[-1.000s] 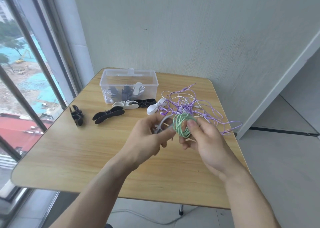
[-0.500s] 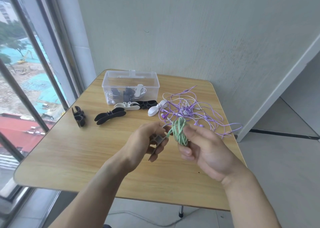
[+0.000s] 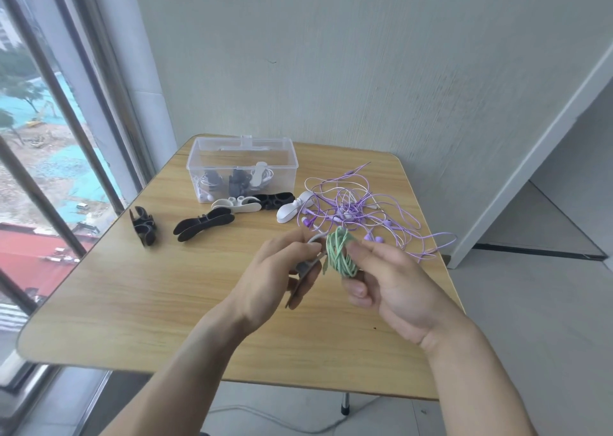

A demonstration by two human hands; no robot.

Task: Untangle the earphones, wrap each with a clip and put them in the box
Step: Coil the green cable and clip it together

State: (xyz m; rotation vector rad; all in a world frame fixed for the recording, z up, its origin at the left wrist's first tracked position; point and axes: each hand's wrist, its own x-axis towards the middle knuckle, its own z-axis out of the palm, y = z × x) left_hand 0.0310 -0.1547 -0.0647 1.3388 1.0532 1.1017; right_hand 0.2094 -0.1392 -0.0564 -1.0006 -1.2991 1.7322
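A coil of green earphone cable [image 3: 340,254] is wound round a grey clip [image 3: 310,263] above the table's middle. My left hand [image 3: 275,279] grips the grey clip. My right hand [image 3: 388,279] pinches the green coil between thumb and fingers. Behind them lies a tangle of purple earphones [image 3: 361,210]. A clear plastic box [image 3: 242,168] at the back holds several wrapped earphones. Spare clips lie in front of it: a black clip [image 3: 144,225] at the left, a flat black clip [image 3: 204,226], a white clip [image 3: 237,205], another black clip [image 3: 277,200] and a white clip [image 3: 292,210] by the tangle.
The wooden table [image 3: 132,303] stands against a wall, with a window [image 3: 39,137] along its left side. Its right edge drops to a grey floor [image 3: 530,303]. A cable lies on the floor under the table's front edge.
Both hands have drawn a little towards me and down with the green coil and the grey clip. The coil has turned more upright. The things on the table have not moved.
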